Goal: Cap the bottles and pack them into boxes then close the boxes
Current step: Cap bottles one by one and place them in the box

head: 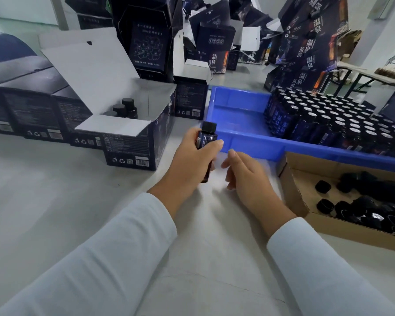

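Capped bottle (206,142) — gripped in left hand (187,156) — right hand (244,172) empty.

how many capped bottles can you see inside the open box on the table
3: black caps in a row in the open box, far, middle, near. Its walls may hide more.

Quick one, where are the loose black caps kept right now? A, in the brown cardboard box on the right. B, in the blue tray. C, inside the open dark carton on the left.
A: the loose black caps lie in the brown cardboard box at the right, in front of the blue tray holding uncapped bottles.
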